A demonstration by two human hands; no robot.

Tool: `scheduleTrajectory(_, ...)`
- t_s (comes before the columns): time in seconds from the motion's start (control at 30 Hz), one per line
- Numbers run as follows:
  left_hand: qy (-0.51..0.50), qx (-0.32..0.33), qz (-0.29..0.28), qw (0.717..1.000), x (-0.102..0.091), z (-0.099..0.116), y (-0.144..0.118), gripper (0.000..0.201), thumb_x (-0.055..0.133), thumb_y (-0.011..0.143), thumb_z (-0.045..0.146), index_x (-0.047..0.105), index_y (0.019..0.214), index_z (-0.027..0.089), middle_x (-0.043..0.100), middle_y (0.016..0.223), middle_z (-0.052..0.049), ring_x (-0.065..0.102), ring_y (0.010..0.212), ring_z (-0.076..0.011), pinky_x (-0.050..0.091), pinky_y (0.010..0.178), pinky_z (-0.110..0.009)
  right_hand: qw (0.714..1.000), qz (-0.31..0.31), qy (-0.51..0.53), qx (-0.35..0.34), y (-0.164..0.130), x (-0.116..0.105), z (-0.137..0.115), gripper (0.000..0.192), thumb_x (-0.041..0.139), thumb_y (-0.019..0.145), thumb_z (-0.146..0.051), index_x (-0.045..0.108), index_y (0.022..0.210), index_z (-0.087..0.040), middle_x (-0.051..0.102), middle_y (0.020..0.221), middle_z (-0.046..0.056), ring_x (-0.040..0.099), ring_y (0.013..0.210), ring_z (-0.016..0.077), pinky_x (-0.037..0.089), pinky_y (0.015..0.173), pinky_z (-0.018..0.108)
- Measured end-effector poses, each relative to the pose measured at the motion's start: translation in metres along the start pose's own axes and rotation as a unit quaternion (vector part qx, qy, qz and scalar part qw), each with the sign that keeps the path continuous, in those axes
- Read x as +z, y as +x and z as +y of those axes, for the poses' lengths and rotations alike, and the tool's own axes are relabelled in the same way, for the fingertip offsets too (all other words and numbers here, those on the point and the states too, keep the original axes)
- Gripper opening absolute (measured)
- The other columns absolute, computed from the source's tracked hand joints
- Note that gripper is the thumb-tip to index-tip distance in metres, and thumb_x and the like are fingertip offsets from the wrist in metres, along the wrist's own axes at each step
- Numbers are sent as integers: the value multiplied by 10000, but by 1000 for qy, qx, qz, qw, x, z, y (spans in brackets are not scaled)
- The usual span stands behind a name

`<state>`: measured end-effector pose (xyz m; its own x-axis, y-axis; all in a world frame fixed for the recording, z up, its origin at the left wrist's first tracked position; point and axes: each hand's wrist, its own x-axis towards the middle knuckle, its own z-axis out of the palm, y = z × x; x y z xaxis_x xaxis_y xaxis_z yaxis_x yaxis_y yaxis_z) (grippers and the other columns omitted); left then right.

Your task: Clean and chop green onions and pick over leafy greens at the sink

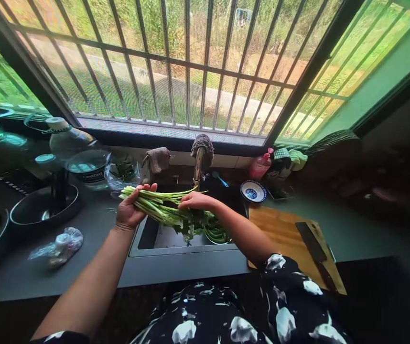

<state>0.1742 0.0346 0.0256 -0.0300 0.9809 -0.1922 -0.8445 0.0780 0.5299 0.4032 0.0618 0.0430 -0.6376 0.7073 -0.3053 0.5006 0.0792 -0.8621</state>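
Observation:
Over the sink (pixel 187 250), my left hand (pixel 133 205) is closed round the pale stem ends of a bunch of leafy greens (pixel 160 208). The stems point right and their dark leaves droop toward the basin. My right hand (pixel 196 200) is at the middle of the bunch with its fingers bent down onto the stems; a few thin stalks run beneath them. Just behind that hand stands the faucet (pixel 198 165), a cloth wrapped on its top. Below my right forearm, a bowl of green vegetables (pixel 217 234) sits in the sink, partly hidden.
A cutting board (pixel 280 229) with a cleaver (pixel 310 241) lies right of the sink, near a blue-and-white dish (pixel 253 192) and a pink bottle (pixel 261 166). On the left are a pan (pixel 22 215), a plastic bag (pixel 63 243) and large clear jugs (pixel 88 167). A barred window runs behind.

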Motion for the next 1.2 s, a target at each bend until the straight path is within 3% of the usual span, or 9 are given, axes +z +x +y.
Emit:
scheduleTrajectory(0.2, 0, -5, -23, 1000, 1, 2, 1, 146, 487, 855, 137, 611, 803, 193, 702, 875, -39, 605, 1092, -244, 474, 956, -446, 994, -32, 106, 7, 2, 0, 3, 116, 638, 634, -230, 659, 706, -141, 563, 603, -48, 475, 575, 76, 341, 570, 182)
scheduleTrajectory(0.43, 15, -15, -22, 1000, 7, 5, -1, 153, 481, 857, 127, 603, 794, 194, 711, 861, -38, 599, 1103, -253, 466, 954, -456, 962, -33, 266, 53, 4, 15, 3, 70, 592, 653, -152, 629, 712, -145, 609, 628, -31, 529, 555, 82, 415, 590, 188)
scheduleTrajectory(0.6, 13, -16, -36, 999, 8, 6, 1, 130, 506, 839, 106, 604, 810, 186, 719, 857, -44, 597, 1107, -262, 442, 980, -463, 961, -52, 267, 53, 6, 18, 7, 107, 663, 661, -161, 661, 767, -147, 640, 673, -28, 572, 597, 82, 445, 632, 189)
scheduleTrajectory(0.77, 21, -26, -58, 998, 7, 6, -1, 141, 495, 846, 110, 603, 798, 188, 722, 864, -39, 596, 1109, -270, 431, 982, -489, 957, -82, 258, 99, 11, 17, 16, 210, 731, 611, -185, 692, 814, -146, 673, 697, -13, 592, 580, 98, 460, 619, 208)
scheduleTrajectory(1.07, 117, -71, -191, 972, 5, 17, -2, 80, 560, 839, 137, 615, 874, 183, 720, 981, -44, 582, 1127, -277, 470, 938, -473, 951, -110, 278, 74, 6, 13, 20, 163, 706, 638, -162, 666, 791, -126, 644, 658, -23, 565, 570, 76, 442, 634, 189)
scheduleTrajectory(1.2, 152, -75, -216, 962, 9, 18, -2, 77, 579, 831, 133, 616, 881, 179, 715, 995, -61, 585, 1121, -284, 463, 942, -472, 945, -133, 283, 93, 3, 16, 17, 146, 693, 639, -169, 641, 770, -129, 638, 656, -22, 558, 568, 80, 427, 607, 191)
